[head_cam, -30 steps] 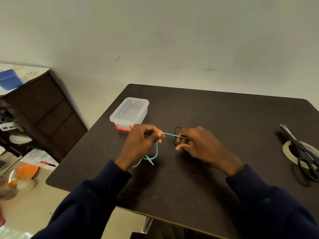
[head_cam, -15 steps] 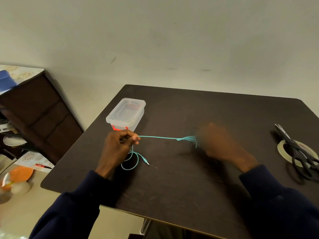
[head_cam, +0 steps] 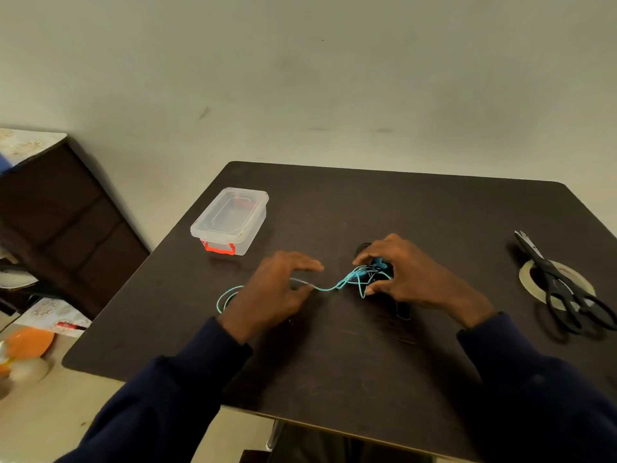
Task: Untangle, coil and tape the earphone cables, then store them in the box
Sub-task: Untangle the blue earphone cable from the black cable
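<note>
At the left of the counter (head_cam: 367, 362) the clear box (head_cam: 230, 218) stood with its lid on and nothing in it, apart from the cables. Just in front of it, the left hand (head_cam: 273, 289) had given up the pinch it had half a second earlier. Its fingers lay stretched out and apart over the teal cable (head_cam: 329, 288), which ran beneath the palm. Whether the thumb pressed the strand could not be told.

The cable had been drawn taut between the hands; now it sagged in a wavy line on the counter, because the hands had come closer together. The right hand (head_cam: 410, 275) had returned to the bunched end, and its fingers were curled around the knot of teal cable. This suggested that one pull had freed some length and the person was going back for another snag. By that reading the untangling was unfinished, with coiling, taping and storing all still ahead.

The right hand covered most of the knot. Of the black cable (head_cam: 402, 310) only a dark loop showed below it. The left hand hid the teal plug. Far right, the scissors (head_cam: 561, 289) lay across the tape roll (head_cam: 531, 279), untouched.
</note>
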Available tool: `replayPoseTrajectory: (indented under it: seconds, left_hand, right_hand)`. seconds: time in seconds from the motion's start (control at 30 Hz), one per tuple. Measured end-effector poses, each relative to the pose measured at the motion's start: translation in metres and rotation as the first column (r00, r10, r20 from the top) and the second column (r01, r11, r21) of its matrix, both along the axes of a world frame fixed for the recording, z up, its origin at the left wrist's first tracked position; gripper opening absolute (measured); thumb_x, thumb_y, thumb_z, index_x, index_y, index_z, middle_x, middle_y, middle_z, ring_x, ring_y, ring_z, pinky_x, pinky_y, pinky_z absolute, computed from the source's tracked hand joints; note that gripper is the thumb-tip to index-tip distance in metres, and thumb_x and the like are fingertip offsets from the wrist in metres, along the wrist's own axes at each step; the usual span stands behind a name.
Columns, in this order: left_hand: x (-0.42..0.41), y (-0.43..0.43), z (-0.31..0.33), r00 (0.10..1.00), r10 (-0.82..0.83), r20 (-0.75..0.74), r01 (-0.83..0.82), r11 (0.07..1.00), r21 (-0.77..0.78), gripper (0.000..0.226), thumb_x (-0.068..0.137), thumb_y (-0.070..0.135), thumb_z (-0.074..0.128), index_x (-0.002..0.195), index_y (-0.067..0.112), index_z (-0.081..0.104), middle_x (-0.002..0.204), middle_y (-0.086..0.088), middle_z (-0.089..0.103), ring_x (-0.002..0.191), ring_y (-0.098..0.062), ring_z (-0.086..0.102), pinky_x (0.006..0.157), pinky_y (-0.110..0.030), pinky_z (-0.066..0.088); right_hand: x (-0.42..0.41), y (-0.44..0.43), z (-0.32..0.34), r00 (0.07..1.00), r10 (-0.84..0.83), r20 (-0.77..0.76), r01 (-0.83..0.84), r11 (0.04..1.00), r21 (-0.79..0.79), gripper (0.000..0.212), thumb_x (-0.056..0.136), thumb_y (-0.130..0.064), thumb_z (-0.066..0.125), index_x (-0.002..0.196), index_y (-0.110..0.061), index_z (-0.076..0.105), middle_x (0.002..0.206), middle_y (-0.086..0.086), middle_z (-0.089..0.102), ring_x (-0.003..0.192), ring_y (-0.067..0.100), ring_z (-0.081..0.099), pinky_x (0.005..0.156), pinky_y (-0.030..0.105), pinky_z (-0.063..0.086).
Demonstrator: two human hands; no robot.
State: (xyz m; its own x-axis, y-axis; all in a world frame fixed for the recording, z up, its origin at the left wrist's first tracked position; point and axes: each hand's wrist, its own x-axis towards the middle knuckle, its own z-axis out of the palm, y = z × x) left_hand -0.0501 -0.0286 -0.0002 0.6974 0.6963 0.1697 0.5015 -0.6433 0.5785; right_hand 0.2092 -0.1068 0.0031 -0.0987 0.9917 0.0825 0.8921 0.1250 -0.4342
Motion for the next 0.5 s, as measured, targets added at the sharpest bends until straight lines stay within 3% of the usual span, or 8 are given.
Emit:
replayPoseTrajectory:
  seconds: [0.1, 0.17, 0.27, 0.37, 0.43, 0.5]
  left_hand:
    - [0.027, -0.003, 0.001, 0.999, 0.029, 0.014, -0.028, 0.995, -0.096, 0.034, 0.082, 0.032, 0.082, 0.115, 0.023, 0.076, 0.115, 0.006, 0.074, 0.106, -0.004, 0.065, 0.100, -0.024, 0.048]
    - [0.041, -0.004, -0.001, 0.997, 0.067, -0.031, -0.072, 0.981, -0.182, 0.036, 0.078, 0.030, 0.086, 0.111, 0.019, 0.077, 0.099, 0.006, 0.076, 0.086, -0.002, 0.067, 0.088, -0.024, 0.055]
    - [0.054, -0.005, -0.008, 0.993, 0.079, -0.090, -0.094, 0.981, -0.172, 0.029, 0.078, 0.023, 0.086, 0.105, 0.017, 0.077, 0.081, 0.008, 0.073, 0.068, 0.000, 0.062, 0.073, -0.022, 0.055]
    - [0.055, -0.006, -0.012, 0.988, 0.098, -0.116, -0.113, 0.985, -0.128, 0.023, 0.082, 0.021, 0.083, 0.104, 0.017, 0.077, 0.080, 0.007, 0.074, 0.068, 0.001, 0.062, 0.068, -0.013, 0.045]
    - [0.053, -0.005, -0.013, 0.983, 0.117, -0.140, -0.130, 0.988, -0.087, 0.015, 0.087, 0.020, 0.078, 0.102, 0.018, 0.076, 0.085, 0.004, 0.075, 0.079, -0.008, 0.067, 0.080, -0.023, 0.051]
    - [0.049, -0.005, -0.013, 0.977, 0.140, -0.162, -0.147, 0.988, -0.035, 0.008, 0.092, 0.021, 0.070, 0.097, 0.019, 0.076, 0.088, 0.003, 0.074, 0.085, -0.014, 0.066, 0.083, -0.029, 0.049]
  right_hand:
    - [-0.002, 0.000, -0.006, 0.999, -0.017, -0.030, 0.018, 0.999, 0.032, 0.053, 0.076, -0.033, 0.086, 0.124, -0.034, 0.065, 0.117, -0.019, 0.060, 0.112, 0.004, 0.043, 0.093, 0.021, 0.039]
    - [-0.003, 0.000, -0.009, 0.999, -0.027, -0.039, 0.030, 0.997, 0.065, 0.052, 0.077, -0.030, 0.086, 0.123, -0.035, 0.064, 0.117, -0.020, 0.059, 0.113, 0.002, 0.042, 0.092, 0.016, 0.036]
    - [-0.002, -0.002, -0.011, 0.999, -0.028, -0.043, 0.033, 0.992, 0.119, 0.050, 0.076, -0.021, 0.087, 0.118, -0.036, 0.063, 0.113, -0.022, 0.058, 0.111, 0.002, 0.043, 0.090, 0.014, 0.038]
    - [-0.002, -0.005, -0.012, 0.999, -0.026, -0.029, 0.030, 0.991, 0.134, 0.052, 0.076, -0.016, 0.086, 0.117, -0.037, 0.063, 0.112, -0.025, 0.056, 0.109, 0.002, 0.044, 0.092, 0.026, 0.047]
    - [-0.001, -0.007, -0.011, 0.999, -0.042, 0.005, 0.041, 0.993, 0.114, 0.052, 0.077, -0.019, 0.085, 0.118, -0.039, 0.062, 0.113, -0.027, 0.053, 0.109, 0.002, 0.043, 0.093, 0.032, 0.048]
    - [-0.002, -0.010, -0.010, 0.998, -0.034, 0.058, 0.028, 0.995, 0.101, 0.048, 0.079, -0.031, 0.083, 0.120, -0.039, 0.061, 0.114, -0.026, 0.050, 0.109, 0.003, 0.041, 0.097, 0.034, 0.046]
